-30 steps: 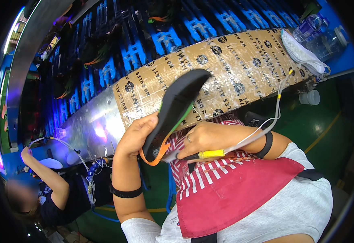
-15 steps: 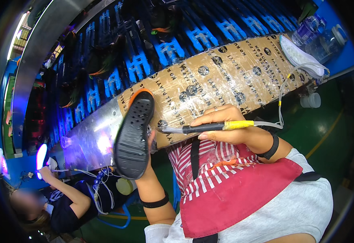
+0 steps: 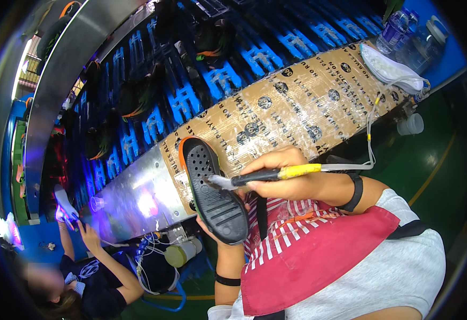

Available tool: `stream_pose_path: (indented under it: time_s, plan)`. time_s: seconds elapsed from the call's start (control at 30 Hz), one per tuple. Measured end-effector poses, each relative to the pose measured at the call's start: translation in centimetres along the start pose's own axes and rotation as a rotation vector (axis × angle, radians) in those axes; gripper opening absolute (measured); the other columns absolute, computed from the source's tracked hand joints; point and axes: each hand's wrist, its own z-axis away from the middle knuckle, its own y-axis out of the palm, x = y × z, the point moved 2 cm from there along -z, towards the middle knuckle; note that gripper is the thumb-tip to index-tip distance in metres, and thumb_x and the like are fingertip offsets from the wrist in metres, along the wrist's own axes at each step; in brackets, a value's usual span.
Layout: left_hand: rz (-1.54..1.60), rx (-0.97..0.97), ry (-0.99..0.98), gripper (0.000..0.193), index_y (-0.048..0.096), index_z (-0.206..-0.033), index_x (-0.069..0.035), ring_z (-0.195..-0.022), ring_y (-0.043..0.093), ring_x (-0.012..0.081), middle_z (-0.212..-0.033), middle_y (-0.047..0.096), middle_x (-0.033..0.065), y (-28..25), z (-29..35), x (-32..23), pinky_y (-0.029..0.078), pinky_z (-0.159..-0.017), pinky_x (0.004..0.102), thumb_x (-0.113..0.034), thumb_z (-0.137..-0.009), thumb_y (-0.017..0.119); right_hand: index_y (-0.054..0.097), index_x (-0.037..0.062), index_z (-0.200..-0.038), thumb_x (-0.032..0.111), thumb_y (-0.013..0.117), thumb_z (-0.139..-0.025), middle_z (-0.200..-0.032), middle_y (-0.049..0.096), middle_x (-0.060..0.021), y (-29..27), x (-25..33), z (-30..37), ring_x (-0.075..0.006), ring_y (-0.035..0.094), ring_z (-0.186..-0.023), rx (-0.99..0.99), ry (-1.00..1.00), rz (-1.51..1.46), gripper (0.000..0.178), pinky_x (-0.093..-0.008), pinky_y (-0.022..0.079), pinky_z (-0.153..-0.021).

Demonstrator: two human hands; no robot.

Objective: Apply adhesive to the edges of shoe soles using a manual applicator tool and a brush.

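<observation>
Black shoe sole (image 3: 215, 197), tread up, long axis running from the cardboard-covered tabletop (image 3: 297, 106) toward the person. Left hand (image 3: 212, 229) cups its near end from below. Right hand (image 3: 281, 173), closed on a yellow-gripped brush (image 3: 265, 174), reaches in from the sole's right, tip touching the tread.

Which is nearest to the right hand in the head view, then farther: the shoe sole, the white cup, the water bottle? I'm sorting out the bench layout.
1. Shoe sole: just left of the right hand, under the brush tip.
2. White cup: to the right, past the bench edge.
3. Water bottle: top right, at the far corner.
</observation>
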Motion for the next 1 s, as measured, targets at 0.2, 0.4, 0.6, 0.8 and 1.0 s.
stream_pose_path:
  time_s: [0.2,0.4,0.6,0.8,1.0]
  plan:
    - [-0.047,0.087,-0.012,0.067,0.034,-0.129,-0.009,-0.105,0.046,0.0382,-0.121,0.044,0.0186,2.8,-1.3,2.5,0.045,-0.083,0.0550,-0.053,-0.079,0.045,0.062,0.0001,-0.085,0.007,0.068,-0.066,-0.066,0.060,-0.0112,1.5,1.3,-2.0,-0.0221,0.059,-0.054,-0.294,-0.548,0.486,0.020,-0.0282,0.045,-0.049]
    - [-0.061,0.064,-0.027,0.066,0.034,-0.129,-0.010,-0.106,0.046,0.0376,-0.122,0.044,0.0178,2.1,-1.1,3.2,0.044,-0.083,0.0548,-0.052,-0.079,0.046,0.060,0.0018,-0.083,0.008,0.069,-0.065,-0.064,0.057,-0.0092,2.1,0.4,-3.1,-0.0232,0.058,-0.056,-0.443,-0.571,0.803,0.021,-0.0289,0.048,-0.054]
    - [-0.075,0.051,-0.044,0.065,0.034,-0.129,-0.011,-0.106,0.045,0.0370,-0.122,0.044,0.0171,2.1,-1.1,3.6,0.044,-0.083,0.0545,-0.051,-0.080,0.046,0.056,0.0054,-0.079,0.016,0.065,-0.068,-0.065,0.057,-0.0104,2.8,-1.6,-3.4,-0.0271,0.059,-0.061,-0.278,-0.542,0.731,0.017,-0.0349,0.047,-0.055]
    - [-0.078,0.047,-0.061,0.064,0.034,-0.129,-0.011,-0.107,0.045,0.0363,-0.123,0.043,0.0164,1.7,-1.4,3.9,0.043,-0.083,0.0542,-0.050,-0.080,0.046,0.059,0.0053,-0.079,0.015,0.066,-0.068,-0.066,0.058,-0.0086,1.9,-0.5,-2.9,-0.0245,0.058,-0.058,-0.454,-0.583,0.550,0.016,-0.0320,0.046,-0.054]
    - [-0.075,0.039,-0.063,0.063,0.034,-0.129,-0.012,-0.107,0.045,0.0357,-0.124,0.043,0.0157,1.8,-1.3,4.0,0.043,-0.083,0.0539,-0.049,-0.080,0.046,0.058,0.0053,-0.081,0.015,0.065,-0.069,-0.067,0.057,-0.0089,2.5,-1.6,-3.2,-0.0256,0.058,-0.061,-0.397,-0.522,0.655,0.016,-0.0340,0.046,-0.056]
